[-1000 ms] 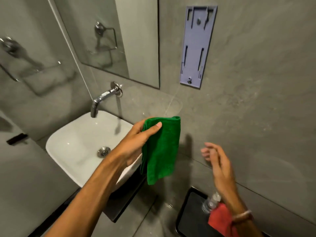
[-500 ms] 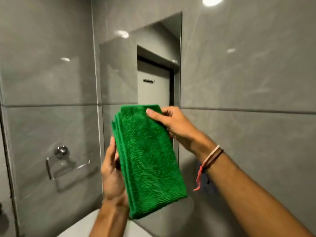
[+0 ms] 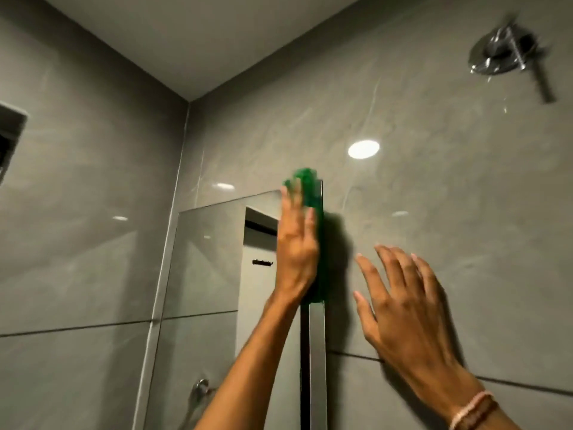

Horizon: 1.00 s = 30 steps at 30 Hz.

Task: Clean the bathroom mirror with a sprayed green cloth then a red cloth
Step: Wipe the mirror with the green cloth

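Note:
The mirror (image 3: 210, 265) hangs on the grey tiled wall, seen at a slant, reflecting a door. My left hand (image 3: 296, 243) lies flat on the green cloth (image 3: 310, 184) and presses it against the mirror's top right corner. The cloth shows above and to the right of my fingers, blurred. My right hand (image 3: 403, 302) is spread with fingers apart and nothing in it, close to the wall just right of the mirror's edge. Neither the red cloth nor the spray bottle is in view.
A chrome shower fitting (image 3: 502, 54) sticks out of the wall at the upper right. A ceiling light reflection (image 3: 363, 149) shines on the tiles. A chrome towel ring (image 3: 201, 387) appears reflected low in the mirror. A dark wall vent (image 3: 7, 141) sits at the far left.
The view has swung upward from the sink to the mirror's top. The cloth went from both hands in front of me to my left hand flat against the mirror; my right hand let go.

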### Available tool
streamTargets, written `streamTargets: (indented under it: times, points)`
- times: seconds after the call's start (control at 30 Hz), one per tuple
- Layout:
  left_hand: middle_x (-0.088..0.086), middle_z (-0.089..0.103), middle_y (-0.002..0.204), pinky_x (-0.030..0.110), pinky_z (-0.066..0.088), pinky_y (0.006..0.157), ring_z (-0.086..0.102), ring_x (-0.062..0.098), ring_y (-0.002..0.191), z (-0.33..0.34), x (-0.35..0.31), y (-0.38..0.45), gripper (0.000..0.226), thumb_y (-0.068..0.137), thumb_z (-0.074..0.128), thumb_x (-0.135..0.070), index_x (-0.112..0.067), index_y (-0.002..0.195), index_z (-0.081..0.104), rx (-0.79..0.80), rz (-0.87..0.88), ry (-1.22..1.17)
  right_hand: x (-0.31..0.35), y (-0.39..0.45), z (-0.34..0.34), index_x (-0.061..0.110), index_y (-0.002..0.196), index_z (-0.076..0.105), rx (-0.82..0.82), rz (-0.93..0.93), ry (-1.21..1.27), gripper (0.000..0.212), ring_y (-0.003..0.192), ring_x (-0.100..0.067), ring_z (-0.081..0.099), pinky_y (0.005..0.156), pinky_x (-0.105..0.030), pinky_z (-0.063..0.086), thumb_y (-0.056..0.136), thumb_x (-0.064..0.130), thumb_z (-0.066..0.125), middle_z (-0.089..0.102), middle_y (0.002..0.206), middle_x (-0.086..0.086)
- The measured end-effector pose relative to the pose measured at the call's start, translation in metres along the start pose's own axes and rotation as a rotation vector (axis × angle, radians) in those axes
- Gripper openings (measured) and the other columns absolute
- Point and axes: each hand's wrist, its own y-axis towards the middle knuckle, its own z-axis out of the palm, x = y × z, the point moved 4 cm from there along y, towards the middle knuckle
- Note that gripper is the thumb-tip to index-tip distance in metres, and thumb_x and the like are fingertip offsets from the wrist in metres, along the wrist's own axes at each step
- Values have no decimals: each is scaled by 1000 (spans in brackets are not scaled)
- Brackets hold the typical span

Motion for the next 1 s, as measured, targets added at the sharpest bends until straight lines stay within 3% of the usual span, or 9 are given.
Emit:
streamTargets:
  times: [0.07, 0.1, 0.23, 0.33, 0.5, 0.6, 0.8, 0.87, 1.0]
  points:
    - [3, 2, 171, 52, 15, 126, 1, 18, 158, 28, 27, 23, 58, 104, 35, -45, -37, 157, 16, 108, 198, 448, -7, 7, 16, 20, 156, 49, 74, -106, -145, 75, 153, -43, 41, 124, -65, 31, 92, 61, 46, 42, 165, -25]
    - [3, 1, 171, 51, 14, 126, -2, 18, 158, 30, 37, 27, 59, 102, 34, -50, -39, 157, 16, 108, 241, 560, -10, 9, 21, 23, 160, 40, 99, -139, -183, 83, 158, -45, 31, 126, -69, 23, 91, 69, 45, 31, 170, -25]
    - [1, 2, 171, 47, 9, 128, 0, 16, 158, 19, 63, 46, 59, 101, 25, -57, -42, 157, 14, 144, 378, 580, -5, 23, 37, 27, 162, 34, 63, -181, -262, 103, 161, -49, 15, 124, -77, 9, 82, 90, 37, 19, 173, -26]
    - [1, 5, 171, 47, 7, 127, 6, 18, 157, 0, 84, 69, 58, 101, 27, -55, -42, 156, 15, 109, 340, 556, 5, 34, 46, 27, 162, 33, 45, -174, -285, 108, 161, -51, 13, 123, -78, 6, 78, 96, 29, 17, 173, -27]
    - [8, 9, 170, 57, 23, 123, 20, 30, 155, -88, 178, 115, 60, 99, 29, -52, -35, 156, 24, -102, -51, 498, 11, 43, 57, 24, 163, 31, -52, -180, -304, 112, 160, -51, 15, 120, -80, 9, 79, 97, 27, 19, 172, -27]
    - [8, 5, 170, 57, 16, 125, 13, 30, 156, -146, 255, 80, 59, 100, 25, -50, -35, 157, 19, -208, -273, 477, 11, 45, 59, 25, 165, 27, -95, -182, -332, 110, 161, -49, 14, 121, -80, 8, 80, 96, 24, 17, 173, -26]
    - [17, 8, 169, 45, 10, 127, 10, 32, 156, -197, 336, -117, 54, 108, 29, -37, -21, 158, 20, -382, -721, 429, 1, 47, 76, 29, 167, 18, -170, -211, -350, 111, 163, -45, 12, 121, -79, 8, 78, 96, 28, 14, 176, -21]
    - [21, 9, 168, 43, 10, 127, 11, 34, 156, -196, 340, -197, 53, 108, 29, -35, -18, 158, 20, -430, -895, 430, -1, 49, 85, 32, 167, 12, -178, -205, -340, 113, 164, -43, 8, 120, -81, 12, 77, 97, 29, 10, 178, -17]
    - [25, 10, 166, 53, 16, 124, 17, 41, 152, -172, 308, -313, 55, 107, 27, -40, -21, 158, 20, -531, -1252, 412, 2, 47, 89, 36, 167, 6, -130, -187, -287, 108, 165, -41, 5, 118, -83, 16, 80, 95, 28, 6, 179, -14]
